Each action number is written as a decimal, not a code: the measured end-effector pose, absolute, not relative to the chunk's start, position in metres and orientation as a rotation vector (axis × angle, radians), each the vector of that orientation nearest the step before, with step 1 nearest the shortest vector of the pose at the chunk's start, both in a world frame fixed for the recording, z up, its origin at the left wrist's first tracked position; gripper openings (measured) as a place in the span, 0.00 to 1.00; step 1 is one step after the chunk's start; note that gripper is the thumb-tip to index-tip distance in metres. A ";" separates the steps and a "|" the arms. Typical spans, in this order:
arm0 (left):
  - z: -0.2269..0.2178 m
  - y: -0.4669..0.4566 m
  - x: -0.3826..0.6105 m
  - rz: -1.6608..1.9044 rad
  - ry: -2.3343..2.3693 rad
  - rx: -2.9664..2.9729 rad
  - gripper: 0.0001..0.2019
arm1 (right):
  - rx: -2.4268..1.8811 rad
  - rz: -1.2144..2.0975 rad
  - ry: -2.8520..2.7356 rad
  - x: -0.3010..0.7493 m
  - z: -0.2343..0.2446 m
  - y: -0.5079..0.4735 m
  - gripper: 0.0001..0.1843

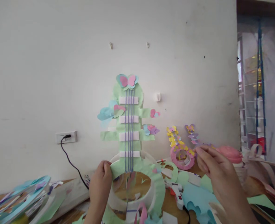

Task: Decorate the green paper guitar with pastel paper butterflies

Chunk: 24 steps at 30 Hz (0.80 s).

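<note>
My left hand is closed on the left rim of a green paper guitar and holds it upright before the wall. The guitar has blue strings, white frets, a pink and blue butterfly on top and paper hearts on its side tabs. Its round body is a white ring with a green paper face. My right hand hovers to the right, apart from the guitar, with fingers bent and partly spread and nothing visible in them. It is nearest to a pink paper guitar leaning on the wall.
A white glue gun lies on the wooden table among green and blue paper scraps. A purple paper guitar leans at the wall. A stack of coloured paper sits at the left. A black cord runs from the wall socket.
</note>
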<state>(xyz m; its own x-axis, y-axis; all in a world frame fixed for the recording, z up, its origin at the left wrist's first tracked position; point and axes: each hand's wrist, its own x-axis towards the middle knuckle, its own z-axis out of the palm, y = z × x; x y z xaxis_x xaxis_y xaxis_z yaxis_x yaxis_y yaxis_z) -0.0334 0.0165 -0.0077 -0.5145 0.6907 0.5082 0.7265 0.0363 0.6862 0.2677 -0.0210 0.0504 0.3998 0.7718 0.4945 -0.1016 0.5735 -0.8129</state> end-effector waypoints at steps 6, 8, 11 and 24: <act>-0.008 0.016 -0.030 -1.428 -2.358 -1.440 0.16 | -0.829 0.573 -1.223 0.265 0.043 -0.021 0.16; -0.008 0.014 -0.027 -1.425 -2.356 -1.435 0.18 | -0.858 0.564 -1.300 0.265 0.040 -0.021 0.16; -0.006 0.011 -0.023 -1.422 -2.379 -1.495 0.21 | -0.921 0.592 -1.418 0.265 0.035 -0.020 0.17; -0.011 0.029 -0.023 -1.400 -2.197 -1.534 0.24 | -1.054 0.537 -1.639 0.257 0.032 -0.022 0.17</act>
